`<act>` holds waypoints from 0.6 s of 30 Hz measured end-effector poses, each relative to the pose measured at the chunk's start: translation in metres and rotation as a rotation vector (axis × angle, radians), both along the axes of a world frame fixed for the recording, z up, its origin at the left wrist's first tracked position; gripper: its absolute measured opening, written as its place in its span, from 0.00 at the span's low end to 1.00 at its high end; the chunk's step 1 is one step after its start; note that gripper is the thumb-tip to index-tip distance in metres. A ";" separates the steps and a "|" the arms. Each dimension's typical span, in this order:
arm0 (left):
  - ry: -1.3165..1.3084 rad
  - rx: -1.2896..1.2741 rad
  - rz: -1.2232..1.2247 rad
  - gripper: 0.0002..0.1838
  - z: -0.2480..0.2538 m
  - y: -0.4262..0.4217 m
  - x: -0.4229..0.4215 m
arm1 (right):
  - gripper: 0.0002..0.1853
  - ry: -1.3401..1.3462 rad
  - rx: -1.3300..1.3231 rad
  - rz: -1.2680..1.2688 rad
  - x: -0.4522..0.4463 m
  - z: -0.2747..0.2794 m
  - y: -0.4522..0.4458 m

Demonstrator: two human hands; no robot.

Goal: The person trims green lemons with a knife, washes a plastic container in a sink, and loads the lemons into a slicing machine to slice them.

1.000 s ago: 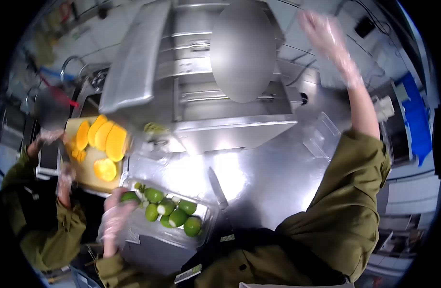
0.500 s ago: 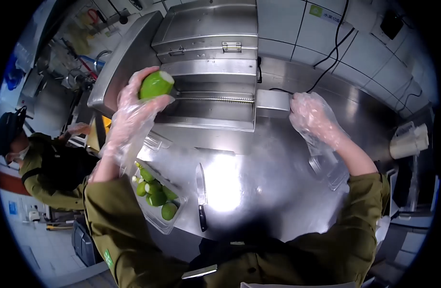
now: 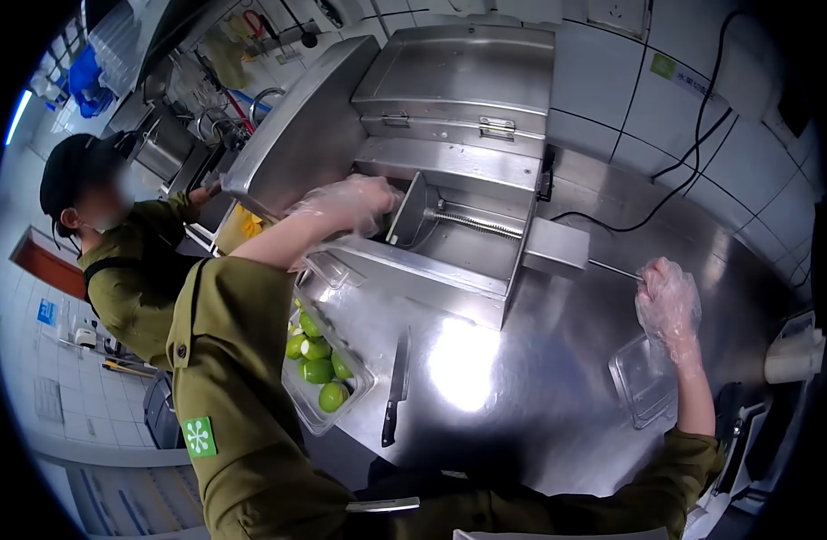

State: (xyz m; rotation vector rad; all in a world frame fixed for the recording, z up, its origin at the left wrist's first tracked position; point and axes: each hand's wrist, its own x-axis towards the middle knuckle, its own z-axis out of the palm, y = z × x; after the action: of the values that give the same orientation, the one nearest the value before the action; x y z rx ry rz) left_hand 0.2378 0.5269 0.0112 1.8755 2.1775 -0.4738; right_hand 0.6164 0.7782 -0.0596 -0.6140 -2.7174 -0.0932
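In the steel trough (image 3: 431,281), apparently loading beside the spring-backed plate (image 3: 408,212) with left hand (image 3: 364,200), impossible to tell if full, while gripping the rod (image 3: 614,269) with right hand (image 3: 668,304), calling for steady tension, near green citrus fruits (image 3: 318,371) in a tray (image 3: 360,398).

Steel counter (image 3: 557,360) before me: metal machine (image 3: 454,157) far, tray (image 3: 364,380) of green fruit (image 3: 318,371) left, knife (image 3: 398,387) near middle, clear container (image 3: 643,396) right.

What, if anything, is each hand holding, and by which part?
Right hand: the metal rod, by its outer end. Left hand, inside the machine: cannot tell, grip hidden.
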 end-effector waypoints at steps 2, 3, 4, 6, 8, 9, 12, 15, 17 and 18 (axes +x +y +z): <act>0.000 -0.043 0.138 0.20 -0.002 0.007 0.002 | 0.07 -0.012 0.003 -0.001 0.000 0.000 -0.003; -0.004 -0.068 0.210 0.19 -0.003 0.009 0.001 | 0.07 -0.017 0.007 -0.006 0.000 0.002 -0.005; -0.029 0.047 0.104 0.14 -0.004 0.006 -0.004 | 0.08 -0.022 0.010 -0.007 -0.001 0.005 -0.008; -0.081 0.172 0.240 0.10 0.035 -0.016 0.036 | 0.08 -0.049 0.020 -0.004 -0.011 0.008 -0.017; -0.046 0.618 0.116 0.06 0.086 -0.072 0.096 | 0.09 -0.085 0.036 -0.006 -0.022 0.003 -0.023; 0.003 0.778 -0.036 0.04 0.081 -0.093 0.078 | 0.09 -0.030 0.071 0.068 -0.018 -0.002 -0.019; 0.098 1.023 0.317 0.08 0.084 -0.187 0.091 | 0.11 -0.016 -0.030 0.051 -0.030 -0.007 -0.013; -0.162 0.690 0.876 0.08 0.023 -0.249 0.098 | 0.30 0.006 -0.132 0.031 -0.007 0.013 -0.037; -0.279 0.804 0.869 0.08 -0.029 -0.297 0.090 | 0.35 0.194 -0.215 -0.160 0.047 0.009 -0.047; -0.533 0.878 0.954 0.07 -0.041 -0.312 0.089 | 0.34 0.143 -0.105 -0.348 0.072 0.024 -0.074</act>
State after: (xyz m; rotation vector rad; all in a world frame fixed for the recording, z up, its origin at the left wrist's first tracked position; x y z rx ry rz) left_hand 0.3270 0.2146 -0.0297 0.7427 2.6463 1.1459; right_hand 0.6880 0.7045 -0.0357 -1.0767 -2.4647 0.0069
